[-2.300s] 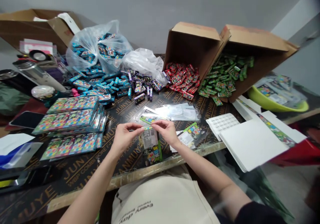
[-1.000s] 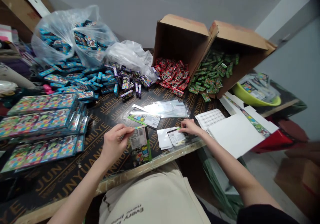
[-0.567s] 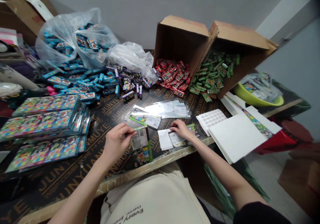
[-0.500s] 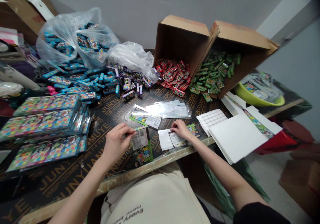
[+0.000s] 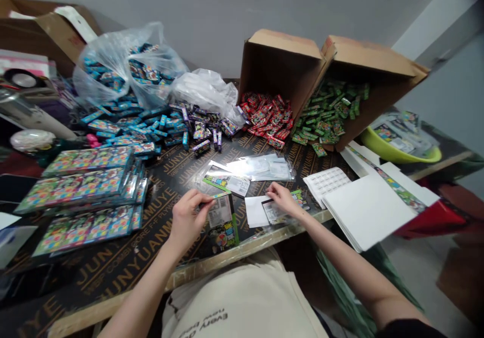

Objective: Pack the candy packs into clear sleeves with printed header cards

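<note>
My left hand (image 5: 192, 214) pinches the top edge of a black-and-green printed card (image 5: 222, 227), which has a grey-white panel and hangs at the table's front edge. Whether a clear sleeve covers it I cannot tell. Over to the right, my right hand (image 5: 283, 199) has its fingers curled at the top of another printed card (image 5: 272, 212) lying on white paper (image 5: 255, 211). What its fingertips hold, if anything, is hidden. Just beyond the hands lie one more printed card (image 5: 238, 186) and shiny clear plastic sleeves (image 5: 260, 167).
Small blue packs (image 5: 128, 131), purple packs (image 5: 202, 126), red packs (image 5: 266, 119) and green packs (image 5: 325, 116) are heaped behind, the last two spilling from cardboard boxes (image 5: 287, 46). Stacked wrapped sets (image 5: 83, 187) stand left. White sheets (image 5: 370, 207) and a yellow-green basin (image 5: 401, 151) are right.
My right hand left the left-hand card, went to the card on the right, then shifted left over it. My left hand kept its pinch. The view swung right, then slightly back.
</note>
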`<state>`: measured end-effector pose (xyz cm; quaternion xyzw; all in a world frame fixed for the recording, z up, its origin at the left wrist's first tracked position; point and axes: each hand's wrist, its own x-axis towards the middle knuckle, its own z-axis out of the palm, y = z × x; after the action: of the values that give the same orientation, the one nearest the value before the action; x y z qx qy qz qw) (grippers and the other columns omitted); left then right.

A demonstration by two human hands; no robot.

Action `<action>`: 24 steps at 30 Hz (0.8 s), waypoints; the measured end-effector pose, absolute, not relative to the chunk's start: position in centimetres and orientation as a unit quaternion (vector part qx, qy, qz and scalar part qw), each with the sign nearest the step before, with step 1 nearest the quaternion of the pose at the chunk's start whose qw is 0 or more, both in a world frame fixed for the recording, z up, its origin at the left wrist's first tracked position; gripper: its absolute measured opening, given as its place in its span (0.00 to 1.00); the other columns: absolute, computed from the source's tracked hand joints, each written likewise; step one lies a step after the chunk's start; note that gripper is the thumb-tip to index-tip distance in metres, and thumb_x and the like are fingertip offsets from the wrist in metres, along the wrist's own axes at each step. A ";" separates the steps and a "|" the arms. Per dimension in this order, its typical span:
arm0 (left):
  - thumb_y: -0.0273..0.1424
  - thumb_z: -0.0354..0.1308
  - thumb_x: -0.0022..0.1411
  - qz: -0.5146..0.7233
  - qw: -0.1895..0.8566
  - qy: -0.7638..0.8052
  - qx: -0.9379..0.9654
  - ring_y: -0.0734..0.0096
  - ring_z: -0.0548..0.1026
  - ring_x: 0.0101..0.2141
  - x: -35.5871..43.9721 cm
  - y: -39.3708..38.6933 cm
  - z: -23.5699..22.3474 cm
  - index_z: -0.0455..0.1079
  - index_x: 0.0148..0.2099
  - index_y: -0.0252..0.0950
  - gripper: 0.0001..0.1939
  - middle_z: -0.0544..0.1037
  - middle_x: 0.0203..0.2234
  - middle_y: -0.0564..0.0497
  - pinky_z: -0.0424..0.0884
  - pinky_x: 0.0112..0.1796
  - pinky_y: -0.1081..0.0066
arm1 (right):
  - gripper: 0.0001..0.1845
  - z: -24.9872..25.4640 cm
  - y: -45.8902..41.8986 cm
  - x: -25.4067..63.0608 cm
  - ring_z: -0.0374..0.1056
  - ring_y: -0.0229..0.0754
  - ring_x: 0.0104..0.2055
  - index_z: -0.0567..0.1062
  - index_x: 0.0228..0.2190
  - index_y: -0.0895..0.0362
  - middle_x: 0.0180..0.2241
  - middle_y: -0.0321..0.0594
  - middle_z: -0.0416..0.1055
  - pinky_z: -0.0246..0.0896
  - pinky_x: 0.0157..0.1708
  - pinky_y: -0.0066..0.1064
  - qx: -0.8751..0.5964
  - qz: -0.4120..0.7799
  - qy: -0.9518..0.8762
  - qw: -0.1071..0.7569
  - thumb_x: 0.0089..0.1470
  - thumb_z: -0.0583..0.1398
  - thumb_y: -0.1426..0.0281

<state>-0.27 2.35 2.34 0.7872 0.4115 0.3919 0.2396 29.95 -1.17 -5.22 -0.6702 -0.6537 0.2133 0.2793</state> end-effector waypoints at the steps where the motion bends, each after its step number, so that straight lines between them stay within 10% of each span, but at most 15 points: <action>1: 0.28 0.55 0.55 0.393 0.247 0.412 0.784 0.72 0.70 0.28 -0.3 2.3 2.3 0.70 0.30 0.34 0.04 0.70 0.25 0.51 0.65 0.31 0.73 | 0.05 -4.1 -0.9 29.5 0.61 0.37 0.29 0.63 0.24 0.57 0.26 0.36 0.65 0.54 0.30 0.28 -0.662 0.216 -0.649 0.305 0.50 0.54 0.73; 7: 0.25 0.54 0.55 0.399 0.276 0.423 0.765 0.70 0.71 0.31 -0.5 2.3 2.2 0.70 0.30 0.35 0.05 0.72 0.27 0.49 0.66 0.34 0.71 | 0.08 4.1 1.6 23.1 0.60 0.35 0.27 0.65 0.26 0.57 0.25 0.34 0.65 0.55 0.29 0.27 -0.519 0.383 -0.602 0.471 0.45 0.60 0.69; 24: 0.29 0.59 0.50 0.440 0.259 0.430 0.745 0.71 0.71 0.27 -0.7 1.8 2.5 0.67 0.25 0.34 0.05 0.72 0.23 0.51 0.66 0.31 0.71 | 0.19 4.0 4.9 16.4 0.58 0.31 0.23 0.61 0.37 0.55 0.21 0.27 0.61 0.51 0.26 0.24 -0.402 0.510 -0.682 0.337 0.42 0.61 0.72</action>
<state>-0.69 1.84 2.47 0.7447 0.4299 0.4396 0.2595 16.36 4.90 3.97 -0.4021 -0.6818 0.5098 0.3369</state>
